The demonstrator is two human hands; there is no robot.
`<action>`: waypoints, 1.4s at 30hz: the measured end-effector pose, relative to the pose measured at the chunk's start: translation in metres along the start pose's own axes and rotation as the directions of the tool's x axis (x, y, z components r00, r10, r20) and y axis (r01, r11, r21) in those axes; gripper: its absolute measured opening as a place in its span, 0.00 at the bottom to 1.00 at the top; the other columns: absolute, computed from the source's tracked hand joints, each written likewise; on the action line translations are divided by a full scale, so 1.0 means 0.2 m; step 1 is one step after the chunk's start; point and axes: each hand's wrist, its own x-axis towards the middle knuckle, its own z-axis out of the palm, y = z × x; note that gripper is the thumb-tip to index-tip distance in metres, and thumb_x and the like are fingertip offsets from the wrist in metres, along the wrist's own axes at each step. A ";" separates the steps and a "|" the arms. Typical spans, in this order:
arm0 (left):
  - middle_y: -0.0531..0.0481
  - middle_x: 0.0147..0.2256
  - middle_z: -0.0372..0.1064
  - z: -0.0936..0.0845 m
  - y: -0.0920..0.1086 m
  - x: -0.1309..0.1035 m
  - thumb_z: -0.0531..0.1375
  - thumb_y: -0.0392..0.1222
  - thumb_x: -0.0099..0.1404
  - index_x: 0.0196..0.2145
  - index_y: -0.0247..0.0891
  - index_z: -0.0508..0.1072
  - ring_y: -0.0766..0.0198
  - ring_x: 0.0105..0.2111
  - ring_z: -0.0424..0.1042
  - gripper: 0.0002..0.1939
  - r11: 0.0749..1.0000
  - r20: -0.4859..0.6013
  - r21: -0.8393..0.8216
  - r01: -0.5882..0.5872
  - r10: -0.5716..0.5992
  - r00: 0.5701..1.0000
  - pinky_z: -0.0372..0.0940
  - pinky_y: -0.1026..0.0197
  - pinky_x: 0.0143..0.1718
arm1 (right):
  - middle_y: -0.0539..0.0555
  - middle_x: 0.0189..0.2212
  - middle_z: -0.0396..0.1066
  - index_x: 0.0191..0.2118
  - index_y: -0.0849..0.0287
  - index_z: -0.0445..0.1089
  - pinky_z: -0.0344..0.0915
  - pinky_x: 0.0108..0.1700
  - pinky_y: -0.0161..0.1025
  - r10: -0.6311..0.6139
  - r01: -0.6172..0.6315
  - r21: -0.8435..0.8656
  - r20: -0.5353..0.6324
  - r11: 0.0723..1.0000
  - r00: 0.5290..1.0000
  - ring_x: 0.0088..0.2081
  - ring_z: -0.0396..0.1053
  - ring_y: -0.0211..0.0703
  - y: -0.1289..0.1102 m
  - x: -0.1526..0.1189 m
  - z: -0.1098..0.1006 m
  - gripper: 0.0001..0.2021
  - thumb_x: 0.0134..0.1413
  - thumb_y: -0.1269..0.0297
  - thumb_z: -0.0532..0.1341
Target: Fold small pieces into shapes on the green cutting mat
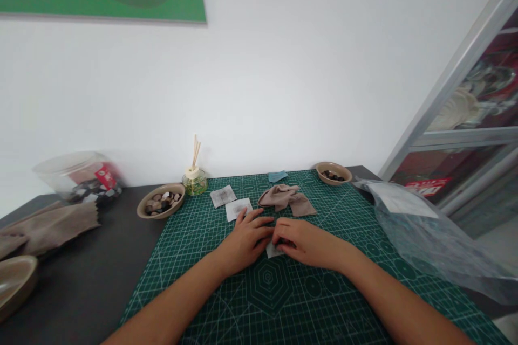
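Note:
My left hand (245, 241) lies low over the cutting mat, fingers stretched out and apart, with its thumb side close to my right fingers. My right hand (303, 242) is closed, its fingers curled down over a small white square (272, 251) that looks like paper or thin cloth. Whatever those fingertips pinch is hidden. Just beyond my left hand are two more white squares with dark smudges, one nearer (238, 209) and one farther (223, 196). A crumpled brown-grey cloth (283, 197) lies past my hands.
A green cutting mat (194, 259) covers much of the dark table. Bowls of stones stand left (161, 200) and right (333, 173). A reed diffuser (195, 179), blue scrap (277, 176), clear plastic bag (429, 232), tipped jar (83, 175), brown cloth (60, 223) and another bowl (16, 280) surround it.

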 end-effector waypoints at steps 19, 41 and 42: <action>0.52 0.55 0.63 0.00 0.00 0.00 0.54 0.33 0.65 0.46 0.47 0.72 0.50 0.60 0.51 0.15 1.000 -0.008 0.002 -0.002 0.002 1.000 0.39 0.36 0.60 | 0.55 0.38 0.65 0.38 0.61 0.68 0.62 0.42 0.38 0.032 -0.034 -0.046 -0.035 0.998 0.999 0.39 0.65 0.43 0.01 0.00 0.01 0.06 0.55 0.74 0.57; 0.51 0.56 0.63 0.00 0.00 0.00 0.54 0.34 0.65 0.47 0.48 0.72 0.50 0.60 0.51 0.15 1.000 0.005 -0.004 0.006 -0.006 1.000 0.38 0.36 0.60 | 0.53 0.34 0.67 0.34 0.61 0.69 0.61 0.38 0.36 0.070 -0.068 -0.111 0.016 0.992 0.997 0.35 0.66 0.42 0.00 -0.01 0.00 0.03 0.51 0.71 0.60; 0.52 0.56 0.63 0.00 0.00 0.00 0.54 0.34 0.66 0.46 0.48 0.73 0.50 0.60 0.51 0.14 1.000 0.002 -0.002 0.004 -0.004 1.000 0.38 0.36 0.60 | 0.53 0.35 0.67 0.34 0.61 0.69 0.61 0.38 0.36 0.048 -0.046 -0.096 0.020 0.994 0.999 0.36 0.66 0.41 -0.01 -0.01 0.00 0.03 0.51 0.72 0.60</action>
